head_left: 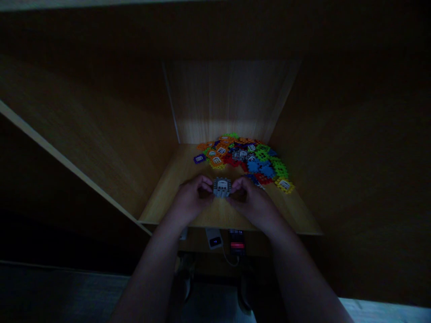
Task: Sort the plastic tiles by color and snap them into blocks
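Note:
Both hands meet over the middle of a small wooden desk. My left hand and my right hand pinch the two sides of a small grey interlocking plastic tile held just above the desk. Fingers of both hands are curled round its edges. Behind the hands lies a heap of colourful interlocking tiles in orange, green, blue, red, purple and yellow, a short way beyond the fingertips. The scene is dim, so fine detail of the grey piece is hard to make out.
Tall wooden side panels wall in the desk on the left and right, with a lit back panel behind the heap. Under the front edge hang a white device with a cable and a dark device with a red display.

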Tool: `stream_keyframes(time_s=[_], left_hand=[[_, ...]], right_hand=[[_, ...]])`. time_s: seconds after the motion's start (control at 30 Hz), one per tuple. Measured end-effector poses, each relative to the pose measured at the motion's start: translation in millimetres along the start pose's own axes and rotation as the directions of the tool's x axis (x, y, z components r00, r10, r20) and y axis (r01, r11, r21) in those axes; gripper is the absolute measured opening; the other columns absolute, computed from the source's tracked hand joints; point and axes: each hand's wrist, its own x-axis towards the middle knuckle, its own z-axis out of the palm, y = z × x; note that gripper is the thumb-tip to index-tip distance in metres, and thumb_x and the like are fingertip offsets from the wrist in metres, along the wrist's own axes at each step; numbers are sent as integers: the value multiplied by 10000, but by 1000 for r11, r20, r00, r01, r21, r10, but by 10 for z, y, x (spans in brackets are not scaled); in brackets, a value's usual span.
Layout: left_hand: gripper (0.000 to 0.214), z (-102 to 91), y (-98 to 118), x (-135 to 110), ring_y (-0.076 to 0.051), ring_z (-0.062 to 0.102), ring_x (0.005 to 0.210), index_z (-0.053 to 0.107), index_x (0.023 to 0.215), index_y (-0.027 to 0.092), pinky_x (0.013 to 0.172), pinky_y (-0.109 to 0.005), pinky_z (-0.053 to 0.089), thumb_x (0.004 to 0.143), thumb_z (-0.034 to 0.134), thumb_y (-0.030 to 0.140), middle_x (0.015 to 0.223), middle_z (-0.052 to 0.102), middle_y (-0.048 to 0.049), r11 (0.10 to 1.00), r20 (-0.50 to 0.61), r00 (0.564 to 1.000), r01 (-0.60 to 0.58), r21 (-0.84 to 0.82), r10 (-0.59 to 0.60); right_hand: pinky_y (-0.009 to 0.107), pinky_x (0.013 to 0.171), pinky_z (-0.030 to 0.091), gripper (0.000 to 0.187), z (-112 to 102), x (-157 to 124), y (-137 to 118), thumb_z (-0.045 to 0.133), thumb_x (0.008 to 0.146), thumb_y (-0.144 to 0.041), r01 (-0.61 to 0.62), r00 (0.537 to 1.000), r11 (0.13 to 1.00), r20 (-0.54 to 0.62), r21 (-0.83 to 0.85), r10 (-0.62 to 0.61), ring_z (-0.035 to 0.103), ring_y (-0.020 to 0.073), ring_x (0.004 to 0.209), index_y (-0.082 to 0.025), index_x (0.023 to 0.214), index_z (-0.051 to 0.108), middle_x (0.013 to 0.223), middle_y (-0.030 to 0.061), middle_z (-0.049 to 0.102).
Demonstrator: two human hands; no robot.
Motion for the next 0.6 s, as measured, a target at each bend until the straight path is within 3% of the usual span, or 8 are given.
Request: stream_keyframes(time_s=[0.17, 0.33, 0.43, 0.6], left_hand=[[237, 5, 8, -4, -208, 773, 920, 689, 1055, 240, 866, -342, 586, 841, 747, 157, 971, 800, -6, 1000, 7, 1000, -1, -19, 1], [317, -24, -16, -16, -207, 742, 951, 668, 1099, 246, 891, -349, 570, 815, 766, 141, 1010, 761, -2, 999, -28, 999, -16, 30, 16], [485, -50, -25, -27, -253, 711, 1150, 639, 1196, 252, 1036, -409, 553, 764, 839, 163, 1192, 740, -39, 997, -76, 997, -29, 73, 35], [781, -48, 2, -37, -344, 598, 1454, 573, 1455, 280, 1250, -534, 445, 764, 934, 248, 1531, 653, -96, 995, 18, 998, -54, 85, 53]], right_hand=[[366, 895, 532, 243, 7, 4, 41, 775, 867, -271, 6, 1000, 1000, 3, -14, -6, 716, 227, 985, -266, 1047, 611, 1069, 19, 753], [403, 952, 543, 402, 17, -15, 74, 826, 820, -303, -9, 998, 997, -65, -80, 4, 711, 266, 1070, -279, 1147, 594, 1178, 41, 741], [424, 995, 540, 460, 22, -21, 93, 819, 842, -314, -4, 999, 998, -37, -69, 2, 704, 275, 1139, -285, 1225, 565, 1255, 50, 725], [459, 1102, 511, 506, 14, -2, 122, 804, 873, -310, 29, 999, 999, 24, -17, -28, 679, 278, 1275, -296, 1298, 531, 1359, 61, 697]])
